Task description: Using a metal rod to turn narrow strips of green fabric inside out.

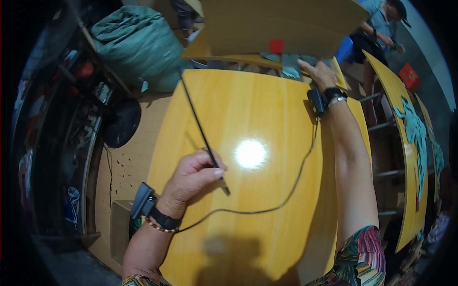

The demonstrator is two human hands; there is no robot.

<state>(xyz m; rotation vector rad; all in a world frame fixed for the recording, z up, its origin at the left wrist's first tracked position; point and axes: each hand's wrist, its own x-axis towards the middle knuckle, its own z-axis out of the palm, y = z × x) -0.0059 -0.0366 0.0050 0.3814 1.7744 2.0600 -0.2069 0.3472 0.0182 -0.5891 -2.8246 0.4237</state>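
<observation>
A yellow table [238,105] is filling the middle. A big brown box [267,31] is standing past the table's far edge. A fat green sack [133,47] is sitting past the table's far left corner. A yellow board [410,181] is standing to the right of the table, and a long green cloth [414,126] is lying along it. A person [381,24] is bending beyond the table's far right corner.

A thin black stick [197,114] is slanting over the table's left half. A black cord [275,209] is curving across the table, between the two wrists. The left hand [193,176] is pinching the stick near its lower end, thumb and fingers closing around it. The right hand [320,74] is showing at the table's far right corner, thumb side out, near some small green scraps [290,70]. I cannot tell if its fingers are gripping any. A little red square [276,46] is showing on the box, above the table's far edge.
</observation>
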